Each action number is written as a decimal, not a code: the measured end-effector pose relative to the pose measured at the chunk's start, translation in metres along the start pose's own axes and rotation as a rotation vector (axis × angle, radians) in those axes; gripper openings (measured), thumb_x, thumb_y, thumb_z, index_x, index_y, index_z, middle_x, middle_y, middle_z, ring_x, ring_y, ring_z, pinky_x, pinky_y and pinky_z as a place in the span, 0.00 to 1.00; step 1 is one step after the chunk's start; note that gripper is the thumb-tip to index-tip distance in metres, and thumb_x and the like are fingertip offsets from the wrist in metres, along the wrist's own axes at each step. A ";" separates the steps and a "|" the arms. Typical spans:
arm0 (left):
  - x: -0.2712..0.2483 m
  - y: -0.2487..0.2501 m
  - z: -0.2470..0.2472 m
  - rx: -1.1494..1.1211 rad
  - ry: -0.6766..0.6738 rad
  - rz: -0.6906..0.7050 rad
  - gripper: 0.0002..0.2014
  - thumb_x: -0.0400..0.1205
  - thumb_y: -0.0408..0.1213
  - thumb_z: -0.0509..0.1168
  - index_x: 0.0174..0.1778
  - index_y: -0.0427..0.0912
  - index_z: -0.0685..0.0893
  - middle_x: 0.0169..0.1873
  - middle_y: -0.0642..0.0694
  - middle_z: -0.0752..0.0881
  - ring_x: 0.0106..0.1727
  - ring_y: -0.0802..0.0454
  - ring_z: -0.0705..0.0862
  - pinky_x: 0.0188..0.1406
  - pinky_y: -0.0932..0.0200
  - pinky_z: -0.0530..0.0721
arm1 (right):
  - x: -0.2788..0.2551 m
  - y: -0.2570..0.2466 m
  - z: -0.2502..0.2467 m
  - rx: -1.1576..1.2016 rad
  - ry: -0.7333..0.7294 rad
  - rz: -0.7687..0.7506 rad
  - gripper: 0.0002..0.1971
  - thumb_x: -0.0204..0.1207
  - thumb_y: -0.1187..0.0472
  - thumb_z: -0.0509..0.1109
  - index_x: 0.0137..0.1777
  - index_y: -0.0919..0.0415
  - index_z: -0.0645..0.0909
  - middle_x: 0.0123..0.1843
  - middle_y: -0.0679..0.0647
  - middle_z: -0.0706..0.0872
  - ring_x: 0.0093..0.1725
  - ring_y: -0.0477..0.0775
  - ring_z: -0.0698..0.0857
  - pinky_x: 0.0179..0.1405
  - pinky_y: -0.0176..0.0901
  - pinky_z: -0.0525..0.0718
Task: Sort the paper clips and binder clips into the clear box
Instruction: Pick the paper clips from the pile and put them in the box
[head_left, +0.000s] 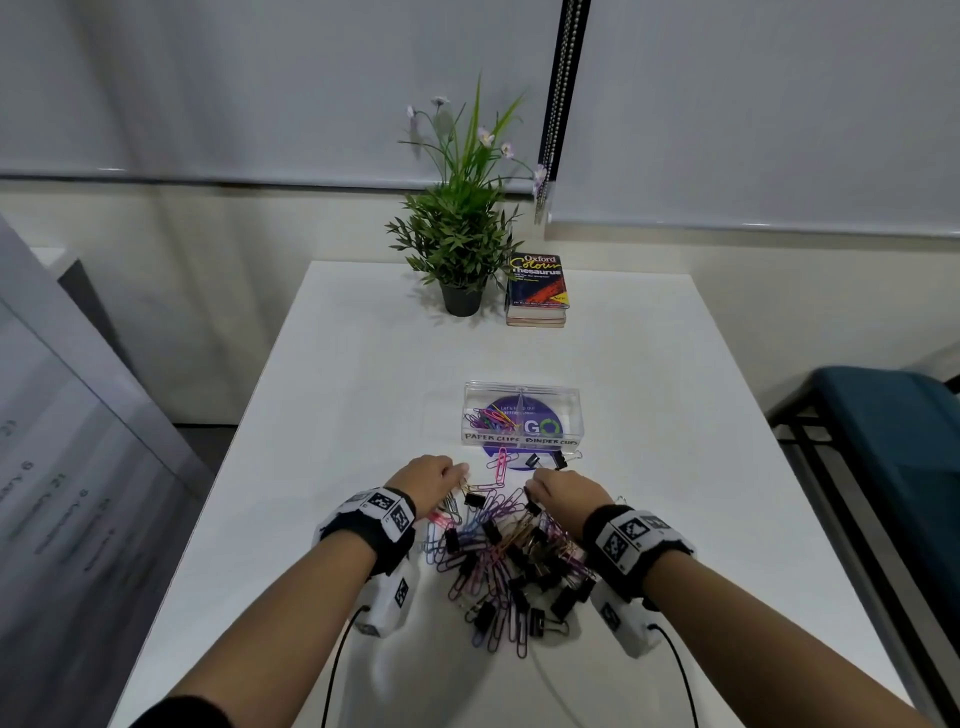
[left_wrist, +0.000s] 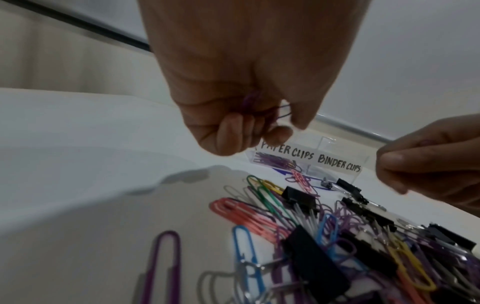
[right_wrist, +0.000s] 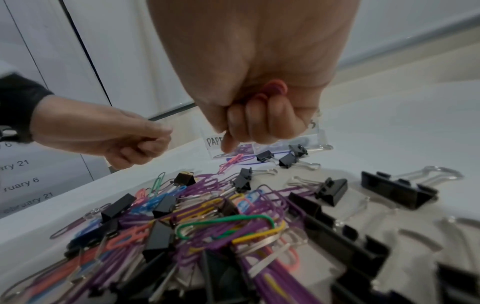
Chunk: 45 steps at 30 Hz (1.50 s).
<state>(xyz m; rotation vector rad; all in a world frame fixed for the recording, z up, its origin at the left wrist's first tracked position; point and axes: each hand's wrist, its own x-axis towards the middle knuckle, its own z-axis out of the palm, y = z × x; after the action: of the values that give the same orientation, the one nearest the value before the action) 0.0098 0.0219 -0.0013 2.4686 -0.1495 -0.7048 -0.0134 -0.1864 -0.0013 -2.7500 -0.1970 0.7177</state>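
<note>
White bench (head_left: 363, 364): mixed clip pile (head_left: 498, 561) lies near clear box (head_left: 522, 415). Left hand (left_wrist: 241, 115) pinches purple paper clips; right hand (right_wrist: 262, 115) clutches pink ones. Light, springy, tangle-prone; pinch the loops.

Clear box (head_left: 571, 402): small, rectangular, lid off, 2 compartments w/ handwritten labels "PAPER CLIPS" (left) & "BINDER CLIPS" (right). Left one holds a bunch of coloured paper clips (head_left: 491, 418); right one's contents can't be made out. Main pile (head_left: 509, 561) lies nearer the person: purple, pink, blue, green, yellow paper clips tangled w/ black binder clips. A pink paper clip (head_left: 501, 465) & two black binder clips (head_left: 545, 460) lie loose just in front of box.
</note>
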 end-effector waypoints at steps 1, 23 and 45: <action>0.000 -0.001 0.001 -0.015 -0.002 -0.001 0.19 0.88 0.43 0.51 0.37 0.37 0.78 0.39 0.42 0.81 0.42 0.46 0.77 0.41 0.58 0.71 | 0.002 -0.003 0.001 -0.035 -0.016 -0.020 0.12 0.86 0.63 0.50 0.52 0.66 0.74 0.54 0.64 0.83 0.51 0.62 0.82 0.45 0.49 0.73; 0.020 -0.004 -0.004 0.466 -0.196 0.098 0.25 0.78 0.40 0.67 0.72 0.51 0.70 0.68 0.42 0.72 0.68 0.44 0.76 0.65 0.50 0.80 | 0.013 -0.016 0.020 -0.244 -0.042 -0.145 0.20 0.78 0.68 0.60 0.69 0.62 0.68 0.66 0.62 0.76 0.66 0.63 0.77 0.58 0.56 0.80; 0.034 0.005 0.013 0.638 -0.155 0.120 0.17 0.84 0.43 0.58 0.63 0.36 0.77 0.63 0.37 0.80 0.64 0.39 0.81 0.61 0.48 0.79 | 0.027 -0.025 0.018 -0.175 -0.036 -0.094 0.15 0.81 0.57 0.62 0.64 0.63 0.72 0.65 0.62 0.76 0.65 0.64 0.79 0.59 0.57 0.80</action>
<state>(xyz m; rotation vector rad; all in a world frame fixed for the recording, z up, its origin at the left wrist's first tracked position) 0.0326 0.0027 -0.0226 2.9603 -0.6667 -0.9005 0.0002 -0.1526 -0.0207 -2.8705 -0.4116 0.7577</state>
